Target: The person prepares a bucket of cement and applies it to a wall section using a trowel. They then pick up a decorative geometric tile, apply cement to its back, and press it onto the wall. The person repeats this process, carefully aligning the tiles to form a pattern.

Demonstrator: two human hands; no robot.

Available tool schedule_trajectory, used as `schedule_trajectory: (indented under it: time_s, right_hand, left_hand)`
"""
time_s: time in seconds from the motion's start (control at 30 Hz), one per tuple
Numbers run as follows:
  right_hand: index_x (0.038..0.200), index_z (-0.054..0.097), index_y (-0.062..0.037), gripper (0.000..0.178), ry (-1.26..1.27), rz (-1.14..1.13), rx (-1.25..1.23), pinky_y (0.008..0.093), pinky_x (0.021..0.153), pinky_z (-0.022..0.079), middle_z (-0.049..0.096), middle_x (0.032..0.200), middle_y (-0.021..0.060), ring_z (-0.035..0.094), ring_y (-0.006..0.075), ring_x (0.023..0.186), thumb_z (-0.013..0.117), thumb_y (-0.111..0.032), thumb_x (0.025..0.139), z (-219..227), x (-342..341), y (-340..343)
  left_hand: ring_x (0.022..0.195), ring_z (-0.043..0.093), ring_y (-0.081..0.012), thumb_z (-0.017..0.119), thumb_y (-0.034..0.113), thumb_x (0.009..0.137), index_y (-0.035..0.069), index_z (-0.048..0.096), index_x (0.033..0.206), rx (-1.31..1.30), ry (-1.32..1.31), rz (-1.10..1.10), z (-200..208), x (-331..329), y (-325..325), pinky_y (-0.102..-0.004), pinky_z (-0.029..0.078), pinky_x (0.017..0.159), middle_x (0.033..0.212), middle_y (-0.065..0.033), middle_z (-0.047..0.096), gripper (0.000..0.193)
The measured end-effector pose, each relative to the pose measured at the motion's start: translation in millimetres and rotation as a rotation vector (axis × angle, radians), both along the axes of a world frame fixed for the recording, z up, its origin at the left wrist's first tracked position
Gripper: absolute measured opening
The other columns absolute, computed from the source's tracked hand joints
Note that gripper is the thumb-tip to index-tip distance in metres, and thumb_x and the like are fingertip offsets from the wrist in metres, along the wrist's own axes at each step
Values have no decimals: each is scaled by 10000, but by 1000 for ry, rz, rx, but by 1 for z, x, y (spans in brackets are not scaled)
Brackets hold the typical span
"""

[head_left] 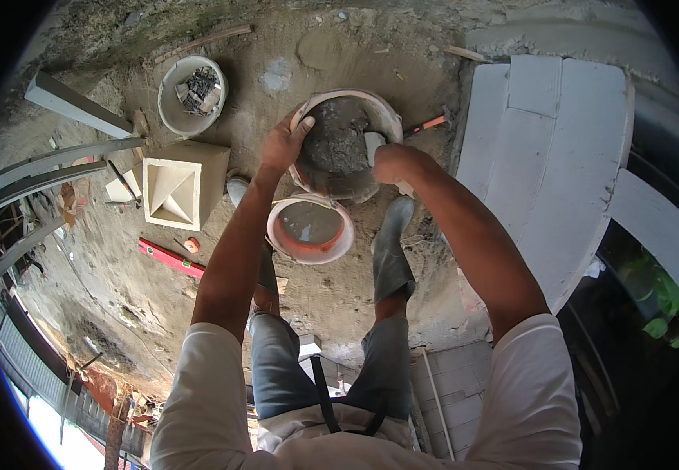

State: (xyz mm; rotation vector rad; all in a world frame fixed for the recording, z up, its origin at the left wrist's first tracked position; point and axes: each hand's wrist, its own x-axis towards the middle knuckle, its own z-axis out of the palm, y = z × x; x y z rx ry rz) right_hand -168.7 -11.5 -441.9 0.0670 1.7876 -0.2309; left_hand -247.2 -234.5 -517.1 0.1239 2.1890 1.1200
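Just above the orange bucket (pixel 310 229), at its twelve o'clock, the left hand (pixel 281 145) grips the tilted mortar bucket (pixel 345 141) rim while the right hand (pixel 390 160) clasps a trowel (pixel 373 146); scraping steadily should keep spills inside.

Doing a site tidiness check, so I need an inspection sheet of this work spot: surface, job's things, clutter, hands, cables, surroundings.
Surface: bare sandy ground, uneven.
Job's things: tilted pan of grey mortar above an orange-rimmed bucket at the feet.
Clutter: white bucket of rubble, hollow square mould, red spirit level.
Hands: left hand has a grip on the pan rim; right hand holds a trowel in the mortar.
Cables: nothing seen.
Surroundings: white block wall; green plant.
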Motion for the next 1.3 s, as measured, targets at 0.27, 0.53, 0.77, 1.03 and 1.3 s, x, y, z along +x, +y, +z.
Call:
schedule_trajectory:
  time_s: [0.27, 0.53, 0.77, 1.03, 1.3]
  right_hand:
    - [1076, 625, 35, 264, -219, -1217, -282, 398, 561, 560, 669, 861, 163, 670, 264, 670, 592, -194, 950, -9, 53, -45]
    - [1013, 557, 7, 351, -737, -2267, -1113, 309, 465, 548, 584, 752, 23, 615, 126, 561, 564, -344, 1007, -36, 64, -65]
    - [1131, 578, 65, 451, -4, -1574, -338, 386, 522, 577, 637, 805, 89, 655, 209, 628, 559, -369, 1009, 4, 52, -27]
    - [1082, 656, 12, 212, 769, -34, 263, 436, 720, 602, 730, 898, 195, 737, 327, 862, 558, -102, 932, 47, 24, 18]
    - [1117, 599, 34, 370, 65, -907, -126, 386, 470, 512, 654, 724, 134, 655, 240, 561, 554, -318, 1010, -3, 69, 4]
  left_hand:
    - [1072, 630, -157, 637, 517, 967, 71, 638, 1347, 313, -122, 295, -25, 11, 2, -319, 478, 965, 1145, -77, 719, 586]
    - [1070, 586, -130, 584, 511, 1004, 43, 637, 1322, 393, -185, 139, -13, 24, -4, -300, 465, 956, 1115, -58, 699, 569]
    - [1100, 598, -152, 523, 545, 1019, 17, 574, 1392, -44, -103, 31, 18, 12, 15, -306, 468, 969, 1169, -79, 692, 648]
    - [1157, 573, -147, 599, 473, 1006, 30, 593, 1388, 386, -265, 212, 14, 7, 47, -302, 433, 1025, 1238, -67, 666, 585]
    - [1195, 563, -152, 579, 431, 1025, 35, 587, 1393, 559, -363, 239, 1, 5, 70, -301, 412, 1057, 1254, -46, 662, 541]
